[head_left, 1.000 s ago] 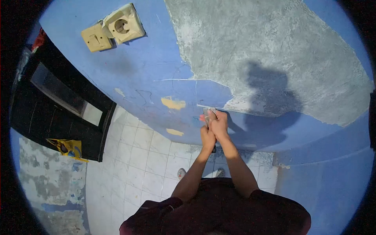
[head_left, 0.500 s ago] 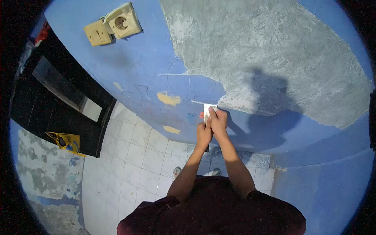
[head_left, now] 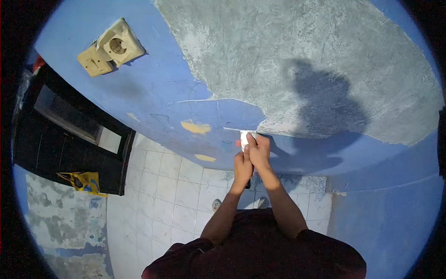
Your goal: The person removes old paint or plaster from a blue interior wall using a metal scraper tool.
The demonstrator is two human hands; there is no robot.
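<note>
Both my hands grip a scraper (head_left: 246, 138) with a broad, pale blade and a dark handle end showing below. My right hand (head_left: 261, 152) is closed around it, with its thumb lying up along the blade. Lower and to the left, my left hand (head_left: 242, 168) is closed on the same tool. The blade's top edge meets the blue painted wall (head_left: 195, 149) just under a thin whitish scored line. Right above lies the edge of a large bare grey plaster patch (head_left: 260, 56). My fingers hide most of the handle.
A socket (head_left: 120, 45) and a switch (head_left: 95, 61) sit at the upper left of the wall. A dark door (head_left: 69, 135) stands at left, with a yellow bag (head_left: 88, 182) by it. White floor tiles (head_left: 158, 195) and my shoes lie below.
The view has shifted and turned slightly, so the socket and switch appear lower and farther left. Both hands still hold the scraper at nearly the same spot on the wall.
</note>
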